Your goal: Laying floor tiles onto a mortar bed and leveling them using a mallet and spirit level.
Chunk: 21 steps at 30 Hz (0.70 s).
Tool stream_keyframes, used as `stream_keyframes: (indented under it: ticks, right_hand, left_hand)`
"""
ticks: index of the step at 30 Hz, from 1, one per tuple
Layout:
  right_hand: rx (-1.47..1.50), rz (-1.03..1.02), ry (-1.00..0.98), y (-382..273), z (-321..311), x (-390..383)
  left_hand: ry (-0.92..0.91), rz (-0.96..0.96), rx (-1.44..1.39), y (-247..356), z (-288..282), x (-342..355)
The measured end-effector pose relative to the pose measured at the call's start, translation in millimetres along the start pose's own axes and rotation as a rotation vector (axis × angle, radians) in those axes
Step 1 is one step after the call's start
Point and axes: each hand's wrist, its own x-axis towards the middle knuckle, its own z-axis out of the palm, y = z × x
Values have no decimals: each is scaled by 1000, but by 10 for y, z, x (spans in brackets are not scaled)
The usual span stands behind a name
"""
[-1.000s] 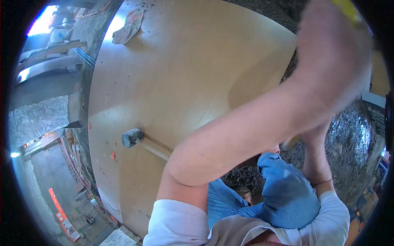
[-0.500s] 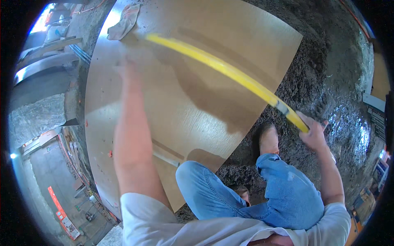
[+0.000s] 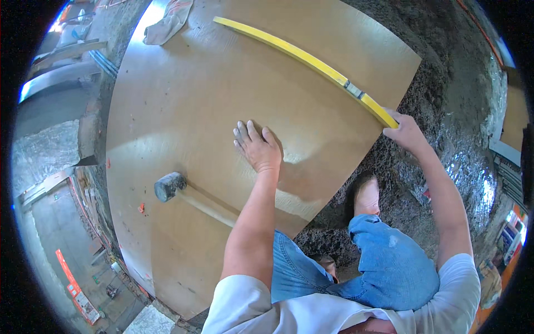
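Note:
A large smooth tan board [image 3: 194,106] lies in front of me. My left hand [image 3: 258,149] rests palm down near its middle, fingers stretched out and nothing held. At the right edge, my right hand [image 3: 406,132] grips the near end of a long yellow spirit level [image 3: 295,53]. The level slants across the far part of the board and appears to lie on it, its vial window between my hand and the level's middle. Left of my left forearm lies a mallet [image 3: 170,186] with a dark head; the forearm hides the end of its pale handle.
A whitish cloth or glove [image 3: 168,23] lies at the board's far left. Dark wet mortar [image 3: 439,117] spreads along the right side, where my bare foot [image 3: 367,196] stands. Beyond the left edge are a lower floor and an orange-red bar-shaped thing [image 3: 77,288].
My left hand has come from the far left down to the board's middle, uncovering the mallet head. My right hand has moved farther away and left, with the level shifting along with it.

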Motion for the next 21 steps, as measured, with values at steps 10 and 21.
stream_keyframes:
  ticks: [10,21]
  right_hand:
    - [-532,19,198,-130,133,259]
    - [-640,-39,311,-131,243,199]
  left_hand:
    - [59,28,9,4,3,-31]
    - [9,26,47,37,-25,-18]
